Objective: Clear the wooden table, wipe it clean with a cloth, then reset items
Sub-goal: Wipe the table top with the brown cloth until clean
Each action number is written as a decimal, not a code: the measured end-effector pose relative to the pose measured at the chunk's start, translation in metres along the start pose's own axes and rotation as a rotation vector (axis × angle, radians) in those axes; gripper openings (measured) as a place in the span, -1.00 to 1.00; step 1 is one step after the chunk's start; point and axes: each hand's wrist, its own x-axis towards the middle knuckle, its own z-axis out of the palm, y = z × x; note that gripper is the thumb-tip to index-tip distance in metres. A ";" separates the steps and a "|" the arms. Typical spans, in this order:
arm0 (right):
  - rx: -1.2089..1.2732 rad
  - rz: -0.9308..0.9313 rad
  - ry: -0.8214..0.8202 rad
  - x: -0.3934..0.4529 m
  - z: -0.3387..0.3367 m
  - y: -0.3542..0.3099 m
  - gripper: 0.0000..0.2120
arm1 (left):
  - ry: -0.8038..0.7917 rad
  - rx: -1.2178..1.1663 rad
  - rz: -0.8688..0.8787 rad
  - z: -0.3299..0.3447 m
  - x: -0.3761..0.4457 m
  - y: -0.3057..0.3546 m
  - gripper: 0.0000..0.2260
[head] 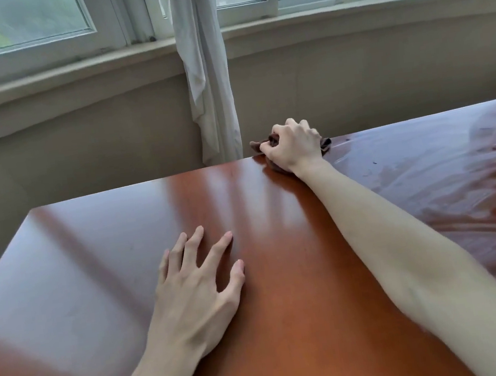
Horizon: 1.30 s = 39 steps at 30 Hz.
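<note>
Head view: right hand (293,145) grips cloth (326,143) on table (105,238)

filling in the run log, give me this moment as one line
step: wiping | right hand: grips brown cloth at far table edge | left hand: flat on table | right side: wet streaks

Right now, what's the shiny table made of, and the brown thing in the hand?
The table looks like reddish-brown wood with a glossy varnish: window light reflects off it in streaks, and its right part looks wet and smeared. The brown thing the right hand grips is a cloth, probably soft fabric, since it bunches and folds.
</note>
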 end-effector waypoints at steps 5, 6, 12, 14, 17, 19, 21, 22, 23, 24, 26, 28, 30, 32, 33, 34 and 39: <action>0.016 -0.066 -0.028 -0.088 -0.038 -0.001 -0.69 | -0.046 -0.005 0.005 -0.006 -0.002 0.004 -0.43; 0.029 -0.087 -0.043 -0.117 -0.050 -0.001 -0.69 | -0.053 -0.001 0.008 -0.006 -0.002 0.004 -0.46; 0.089 -0.239 0.015 -0.308 -0.117 -0.004 -0.70 | -0.092 -0.016 0.020 -0.011 -0.007 0.005 -0.48; 0.104 -0.303 0.050 -0.353 -0.133 0.001 -0.77 | -0.104 -0.021 0.019 -0.011 -0.006 0.006 -0.48; 0.114 -0.352 0.068 -0.361 -0.136 0.006 -0.79 | -0.088 -0.022 0.015 -0.009 -0.005 0.005 -0.49; 0.088 -0.332 0.059 -0.330 -0.127 0.005 -0.74 | -0.076 -0.021 0.020 -0.007 -0.005 0.004 -0.49; 0.060 -0.263 0.039 -0.281 -0.110 0.004 -0.67 | -0.048 -0.033 0.030 -0.006 -0.007 0.004 -0.50; 0.050 -0.220 0.028 -0.251 -0.098 0.003 -0.64 | -0.034 -0.037 0.034 -0.006 -0.006 0.003 -0.50; 0.043 -0.181 0.015 -0.218 -0.086 0.002 -0.63 | -0.023 -0.040 0.031 -0.005 -0.005 0.003 -0.50; 0.041 -0.148 0.001 -0.185 -0.072 0.001 -0.64 | -0.016 -0.045 0.022 -0.003 -0.002 0.001 -0.49; 0.032 -0.107 -0.010 -0.125 -0.051 -0.002 -0.65 | -0.006 -0.045 0.017 -0.006 -0.005 0.001 -0.45; 0.023 -0.070 -0.005 -0.068 -0.029 -0.002 -0.63 | 0.001 -0.038 0.019 -0.003 -0.003 0.000 -0.43; 0.019 -0.029 -0.004 -0.027 -0.013 -0.004 -0.60 | 0.022 -0.025 0.014 0.001 -0.001 -0.002 -0.44; 0.023 -0.002 -0.013 -0.010 -0.004 -0.006 -0.62 | 0.019 -0.024 -0.003 0.003 0.000 -0.002 -0.44; 0.018 -0.006 -0.014 -0.011 -0.005 -0.007 -0.63 | 0.009 -0.024 -0.012 0.002 0.000 -0.002 -0.45; 0.007 -0.012 -0.014 -0.019 -0.009 -0.008 -0.64 | 0.001 -0.017 -0.009 0.001 -0.001 -0.001 -0.44; 0.033 -0.111 -0.059 -0.138 -0.060 -0.007 -0.66 | -0.044 0.062 0.022 -0.011 -0.001 0.007 -0.49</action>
